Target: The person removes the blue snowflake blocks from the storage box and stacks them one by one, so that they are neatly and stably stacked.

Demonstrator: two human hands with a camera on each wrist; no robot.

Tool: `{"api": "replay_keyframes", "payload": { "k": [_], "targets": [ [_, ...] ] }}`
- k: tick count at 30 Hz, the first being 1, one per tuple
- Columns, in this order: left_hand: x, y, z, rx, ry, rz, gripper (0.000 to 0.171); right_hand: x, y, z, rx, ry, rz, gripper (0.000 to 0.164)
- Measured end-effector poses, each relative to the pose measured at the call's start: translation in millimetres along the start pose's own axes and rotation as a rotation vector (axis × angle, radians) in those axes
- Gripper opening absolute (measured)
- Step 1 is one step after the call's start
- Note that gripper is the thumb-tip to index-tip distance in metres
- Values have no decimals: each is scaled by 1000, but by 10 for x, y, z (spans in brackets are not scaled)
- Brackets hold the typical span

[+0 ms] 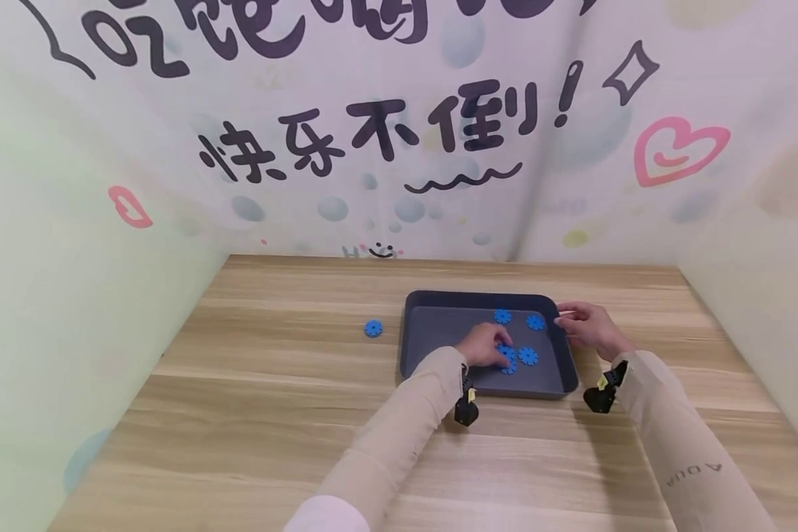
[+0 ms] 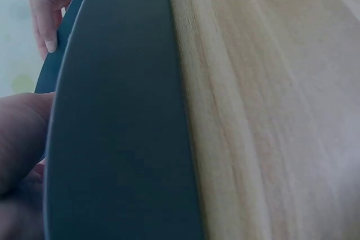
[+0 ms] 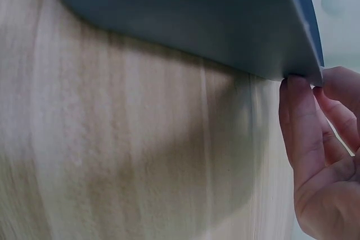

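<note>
A dark grey rectangular tray [image 1: 459, 394] stands on the wooden table. Inside it, toward its right half, lie several blue notched plastic discs [image 1: 535, 321]. My left hand [image 1: 485, 345] reaches down into the tray, its thumb and fingers closing around a blue notched disc [image 1: 506, 353]; another disc lies just beneath. The tray's wall hides most of this hand in the left wrist view. At the tray's right wall, my right hand [image 1: 593, 329] grips the rim. In the right wrist view, fingers [image 3: 306, 122] touch the outside of that wall near the rim.
Left of the tray, one blue notched disc [image 1: 373, 328] lies alone on the wooden table [image 1: 273, 414]. A printed cloth wall [image 1: 306, 214] rises behind the table, with further walls at both sides. Each wrist carries a small black camera [image 1: 466, 408].
</note>
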State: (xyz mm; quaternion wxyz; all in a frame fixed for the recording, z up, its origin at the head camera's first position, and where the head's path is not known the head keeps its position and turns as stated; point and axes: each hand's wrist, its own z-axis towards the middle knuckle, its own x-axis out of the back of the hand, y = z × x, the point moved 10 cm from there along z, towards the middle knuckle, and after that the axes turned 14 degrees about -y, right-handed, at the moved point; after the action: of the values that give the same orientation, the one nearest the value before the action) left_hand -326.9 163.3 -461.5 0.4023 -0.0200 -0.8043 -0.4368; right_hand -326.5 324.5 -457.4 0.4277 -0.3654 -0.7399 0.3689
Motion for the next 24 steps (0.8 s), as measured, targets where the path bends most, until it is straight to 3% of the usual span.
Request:
{"api": "replay_keyframes", "payload": {
  "k": [8, 24],
  "targets": [
    [21, -20, -43, -9, 5, -12, 31, 8, -40, -10, 47, -11, 41, 50],
    [202, 60, -171, -124, -21, 1, 35, 3, 4, 23, -3, -9, -1, 48]
  ]
}}
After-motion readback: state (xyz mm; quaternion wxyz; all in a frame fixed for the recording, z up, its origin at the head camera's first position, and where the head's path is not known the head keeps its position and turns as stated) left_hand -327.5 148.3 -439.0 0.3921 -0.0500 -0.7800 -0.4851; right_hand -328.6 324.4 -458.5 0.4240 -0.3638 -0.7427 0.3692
